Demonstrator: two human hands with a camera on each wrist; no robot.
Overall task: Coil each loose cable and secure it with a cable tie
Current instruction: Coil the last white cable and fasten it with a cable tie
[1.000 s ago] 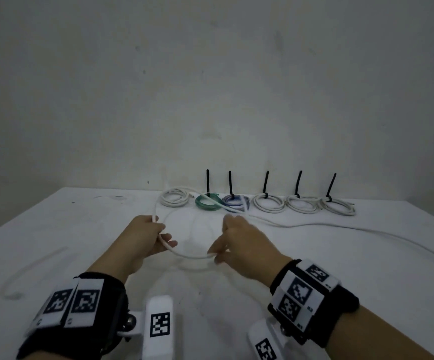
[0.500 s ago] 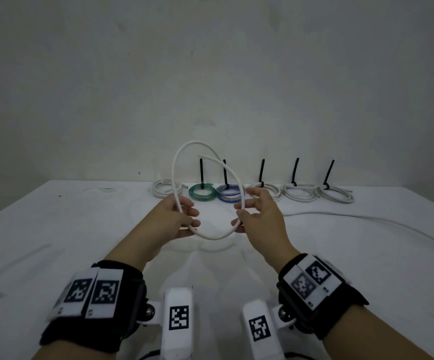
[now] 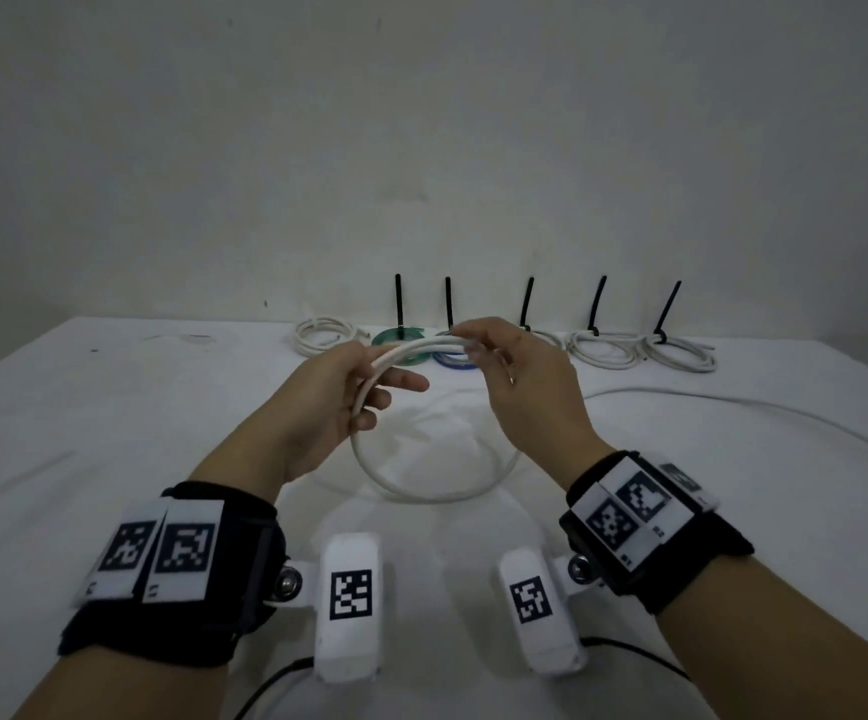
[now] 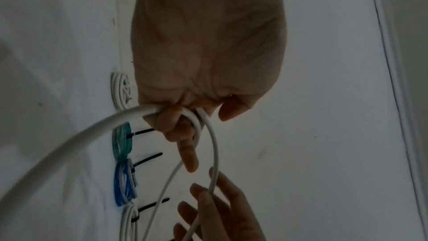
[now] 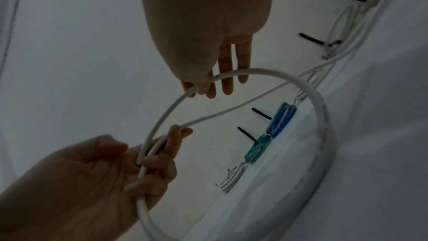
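- Head view: white table (image 3: 109,407) fills the lower frame, plain wall behind; everything sits on it or is held just above it.
- Loose white cable (image 3: 421,493) – largest task item. One loop is held up between both hands above the table centre; the tail runs off to the right across the table, so plenty is left to wind.
- Back row, near the wall: five tied coils w/ black cable ties (image 3: 398,304) sticking up – green coil (image 3: 400,337), blue coil (image 3: 452,361) and three white. Judged done.
- White coil at far left (image 3: 320,335) shows no tie in any view; prob. still needs one.
- Left hand (image 3: 327,407): fingers curled round the stacked strands, gripping the loop's left side; forefinger sticks out.
- Right hand (image 3: 520,376): thumb + forefinger pinch the strand at the loop's top, other fingers straight.
- Progress est.: most cables finished; this one is approx. two turns in, no tie on it yet.
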